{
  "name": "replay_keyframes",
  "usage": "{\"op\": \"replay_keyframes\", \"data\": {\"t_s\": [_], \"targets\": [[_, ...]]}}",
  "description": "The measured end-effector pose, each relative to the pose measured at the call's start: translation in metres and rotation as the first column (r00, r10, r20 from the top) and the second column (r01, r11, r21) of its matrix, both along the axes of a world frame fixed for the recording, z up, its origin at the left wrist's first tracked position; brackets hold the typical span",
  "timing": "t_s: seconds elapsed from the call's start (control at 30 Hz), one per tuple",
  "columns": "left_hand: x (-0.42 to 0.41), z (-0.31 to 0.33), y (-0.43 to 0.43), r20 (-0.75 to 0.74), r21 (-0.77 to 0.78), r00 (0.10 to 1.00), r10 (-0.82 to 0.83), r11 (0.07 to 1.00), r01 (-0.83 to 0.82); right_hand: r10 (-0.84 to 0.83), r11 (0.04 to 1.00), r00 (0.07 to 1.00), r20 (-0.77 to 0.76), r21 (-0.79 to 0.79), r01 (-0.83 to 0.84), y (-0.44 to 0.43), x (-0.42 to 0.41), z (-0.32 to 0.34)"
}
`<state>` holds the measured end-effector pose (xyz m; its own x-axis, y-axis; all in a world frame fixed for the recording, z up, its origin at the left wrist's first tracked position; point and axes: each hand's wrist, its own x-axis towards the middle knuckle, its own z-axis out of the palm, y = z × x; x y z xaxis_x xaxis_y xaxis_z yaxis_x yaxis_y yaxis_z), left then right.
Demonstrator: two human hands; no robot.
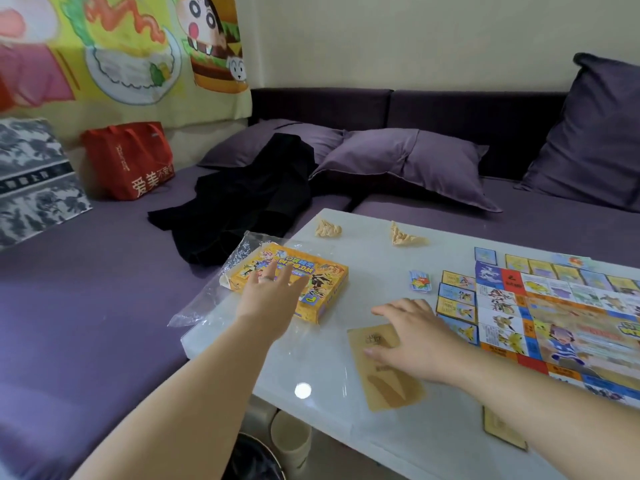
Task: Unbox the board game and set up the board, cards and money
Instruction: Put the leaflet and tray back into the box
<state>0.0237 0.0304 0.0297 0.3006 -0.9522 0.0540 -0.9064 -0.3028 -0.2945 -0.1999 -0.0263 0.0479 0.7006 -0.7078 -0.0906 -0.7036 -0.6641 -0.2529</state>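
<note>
Forearms come in from the bottom edge, both bare. Right hand (415, 337) lies flat, fingers straight, palm down on a tan card (391, 386) near the front of the white surface (363, 258); not gripping, just resting on it. Second tan card (502, 431) sits at the front edge, well apart from the first. Left hand (266, 299) is stretched out over the near end of the yellow game box (325, 282), fingers spread and straight, ring on one finger, nothing held; can't tell if the fingertips touch the lid. Box lies flat and closed at the left end of the surface, on top of a clear plastic bag (207, 296) that hangs over the edge. Board (571, 323) is unfolded flat on the right side, running out of view. Row of cards (457, 296) is laid along its left edge, another row (540, 266) along its far edge, both just beside it. Small card stack (419, 281) sits between box and board, touching neither. Two crumpled tan paper scraps (328, 228) (405, 235) lie near the far edge. Behind: purple sofa (86, 289) with a black garment (242, 202), red bag (128, 157) and purple pillows (408, 161).
</note>
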Motion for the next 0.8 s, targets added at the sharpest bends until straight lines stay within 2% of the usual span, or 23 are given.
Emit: {"op": "replay_keyframes", "data": {"t_s": [0.13, 0.27, 0.3, 0.37, 0.43, 0.47, 0.53, 0.63, 0.7, 0.8], "targets": [[0.007, -0.005, -0.017, -0.002, 0.155, 0.999, -0.036, 0.987, 0.036, 0.04, 0.999, 0.999, -0.033, -0.003, -0.04, -0.014, 0.019, 0.007], [0.015, -0.015, -0.029, -0.063, 0.103, 0.995, -0.077, 0.991, 0.083, 0.105, 0.994, 0.992, -0.069, 0.001, -0.106, -0.029, 0.043, 0.01], [0.017, -0.015, -0.03, -0.112, 0.096, 0.99, -0.084, 0.991, 0.095, 0.112, 0.994, 0.991, -0.077, 0.007, -0.112, -0.033, 0.05, 0.01], [0.024, -0.01, -0.032, -0.315, 0.049, 0.947, -0.061, 0.996, 0.081, 0.118, 0.993, 0.987, -0.106, 0.024, -0.116, -0.039, 0.066, 0.009], [0.033, -0.001, -0.032, -0.499, -0.024, 0.866, 0.007, 0.999, -0.022, 0.112, 0.993, 0.986, -0.127, 0.053, -0.106, -0.044, 0.08, 0.007], [0.039, 0.002, -0.031, -0.509, -0.053, 0.859, 0.052, 0.994, -0.091, 0.107, 0.992, 0.986, -0.127, 0.072, -0.099, -0.046, 0.085, 0.006], [0.054, 0.003, -0.029, -0.424, -0.042, 0.884, 0.198, 0.97, -0.238, 0.107, 0.991, 0.987, -0.12, 0.092, -0.097, -0.047, 0.093, 0.004], [0.073, -0.002, -0.026, -0.447, 0.043, 0.813, 0.374, 0.916, -0.398, 0.109, 0.991, 0.986, -0.122, 0.094, -0.098, -0.05, 0.1, -0.002], [0.082, -0.004, -0.026, -0.514, 0.031, 0.763, 0.392, 0.897, -0.44, 0.102, 0.991, 0.987, -0.123, 0.094, -0.091, -0.053, 0.103, -0.005], [0.09, 0.0, -0.023, -0.593, -0.103, 0.73, 0.34, 0.868, -0.487, 0.076, 0.99, 0.99, -0.119, 0.129, -0.061, -0.053, 0.104, -0.002]]}}
